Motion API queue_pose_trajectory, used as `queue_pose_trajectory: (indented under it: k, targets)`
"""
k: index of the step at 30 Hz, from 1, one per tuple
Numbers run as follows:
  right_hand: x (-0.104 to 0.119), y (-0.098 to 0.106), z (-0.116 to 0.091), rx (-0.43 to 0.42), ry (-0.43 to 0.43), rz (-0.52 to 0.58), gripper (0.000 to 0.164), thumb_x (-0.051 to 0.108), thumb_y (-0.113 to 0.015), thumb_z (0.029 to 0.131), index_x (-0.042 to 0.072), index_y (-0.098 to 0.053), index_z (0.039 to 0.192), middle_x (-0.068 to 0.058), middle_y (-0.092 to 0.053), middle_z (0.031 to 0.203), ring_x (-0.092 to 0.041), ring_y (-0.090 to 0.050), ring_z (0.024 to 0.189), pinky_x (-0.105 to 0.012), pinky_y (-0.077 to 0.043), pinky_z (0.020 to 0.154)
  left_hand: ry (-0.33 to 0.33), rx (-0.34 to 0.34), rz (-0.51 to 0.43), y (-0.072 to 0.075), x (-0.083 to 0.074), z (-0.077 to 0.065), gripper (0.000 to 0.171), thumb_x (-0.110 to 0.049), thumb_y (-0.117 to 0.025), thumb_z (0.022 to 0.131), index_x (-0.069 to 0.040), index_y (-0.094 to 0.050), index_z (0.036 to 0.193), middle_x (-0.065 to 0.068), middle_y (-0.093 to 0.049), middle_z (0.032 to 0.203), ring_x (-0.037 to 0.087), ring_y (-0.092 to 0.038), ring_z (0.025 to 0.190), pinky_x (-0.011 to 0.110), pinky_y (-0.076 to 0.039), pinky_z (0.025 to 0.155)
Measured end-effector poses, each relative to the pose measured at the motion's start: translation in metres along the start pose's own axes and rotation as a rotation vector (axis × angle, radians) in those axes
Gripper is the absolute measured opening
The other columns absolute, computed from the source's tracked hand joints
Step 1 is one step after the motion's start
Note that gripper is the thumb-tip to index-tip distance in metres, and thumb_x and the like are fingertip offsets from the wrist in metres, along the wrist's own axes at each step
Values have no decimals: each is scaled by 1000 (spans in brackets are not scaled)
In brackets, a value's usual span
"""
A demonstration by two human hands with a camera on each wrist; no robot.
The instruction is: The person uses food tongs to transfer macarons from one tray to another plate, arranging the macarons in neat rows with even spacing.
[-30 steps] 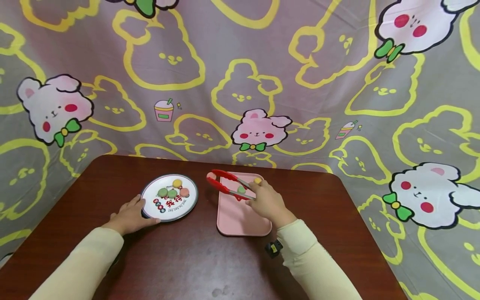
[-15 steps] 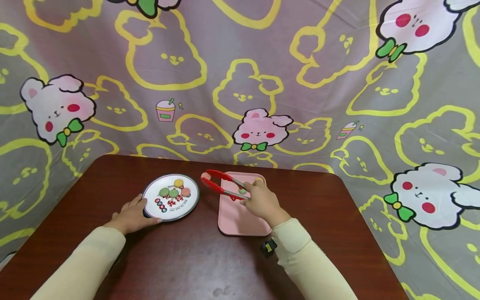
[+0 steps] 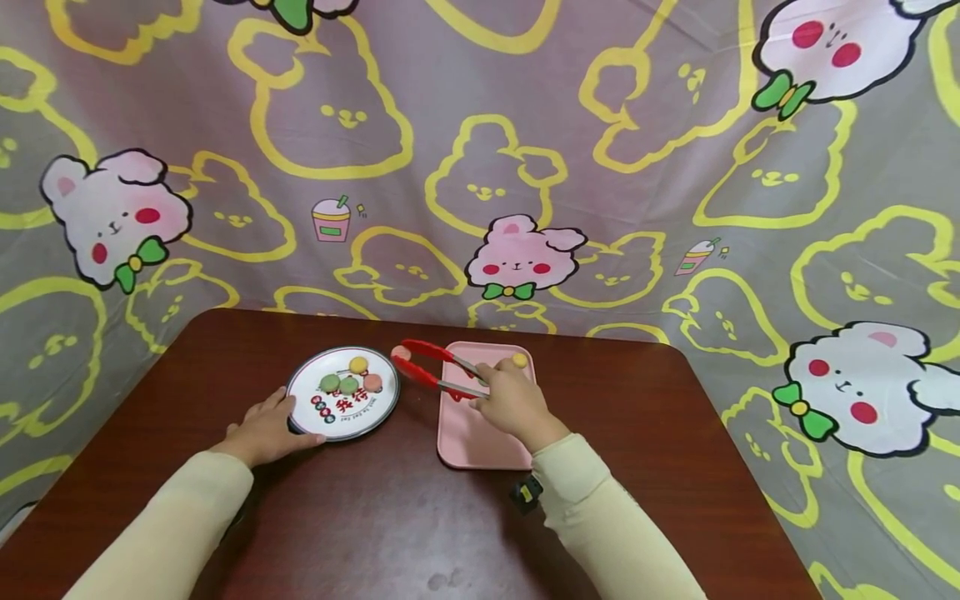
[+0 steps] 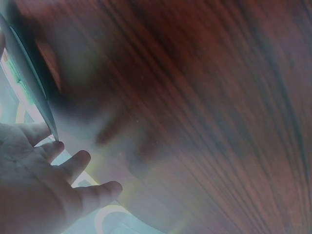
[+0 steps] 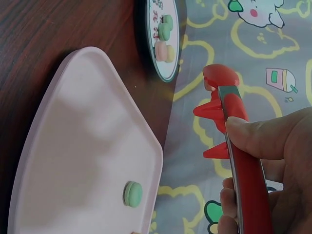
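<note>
My right hand (image 3: 516, 404) grips a pair of red-and-metal tongs (image 3: 430, 347). A pink macaron (image 3: 401, 354) is between the tong tips, above the table near the plate's right rim. My left hand (image 3: 262, 431) touches the near-left rim of a round white plate (image 3: 303, 392) with a dark edge, its thumb along the front; in the left wrist view the fingers (image 4: 100, 196) are spread and fairly straight. Two green macarons (image 3: 330, 383), a yellow macaron (image 3: 358, 365) and a pink one (image 3: 372, 382) lie on the plate.
Right of the plate is a pink rectangular tray (image 3: 480, 450). It holds a yellow macaron (image 3: 519, 360) and a green macaron (image 5: 132, 194); the green one is hidden in the head view. The brown table (image 3: 360, 525) ends at a patterned curtain (image 3: 420, 200).
My right hand has moved left, bringing the tongs and pink macaron from over the tray's left side towards the plate. The left hand has stayed at the plate's rim.
</note>
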State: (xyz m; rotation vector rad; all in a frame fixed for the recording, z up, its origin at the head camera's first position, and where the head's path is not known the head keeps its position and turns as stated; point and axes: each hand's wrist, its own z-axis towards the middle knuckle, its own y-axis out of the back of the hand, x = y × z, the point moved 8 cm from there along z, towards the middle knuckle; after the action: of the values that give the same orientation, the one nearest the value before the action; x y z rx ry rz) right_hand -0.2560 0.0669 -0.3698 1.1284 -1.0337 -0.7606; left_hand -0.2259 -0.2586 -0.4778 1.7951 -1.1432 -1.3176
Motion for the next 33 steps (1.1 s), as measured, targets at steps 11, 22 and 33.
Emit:
queue_pose_trajectory:
  k: [11, 22, 33]
  targets:
    - [11, -8, 3, 9, 22, -10, 48, 27, -77, 81, 13, -63, 125, -12, -60, 102, -25, -62, 83, -43, -53, 67, 9, 3, 2, 0, 1, 1, 115, -66, -67, 75, 14, -23, 145, 38, -10, 150, 61, -13, 130, 80, -13, 96]
    - [16, -13, 4, 16, 14, 6, 48, 27, -76, 81, 15, -63, 126, -10, -59, 102, -24, -61, 81, -44, -52, 64, 4, 6, 1, -1, 2, 3, 115, -66, -67, 75, 14, -23, 145, 38, -10, 150, 62, -12, 130, 81, -12, 95]
    - [23, -16, 6, 22, 25, 5, 48, 27, -76, 82, 15, -62, 126, -11, -59, 103, -27, -61, 88, -45, -52, 64, 1, 6, -5, -4, 6, 5, 118, -70, -66, 73, 13, -23, 145, 38, -10, 150, 62, -13, 129, 81, -12, 95]
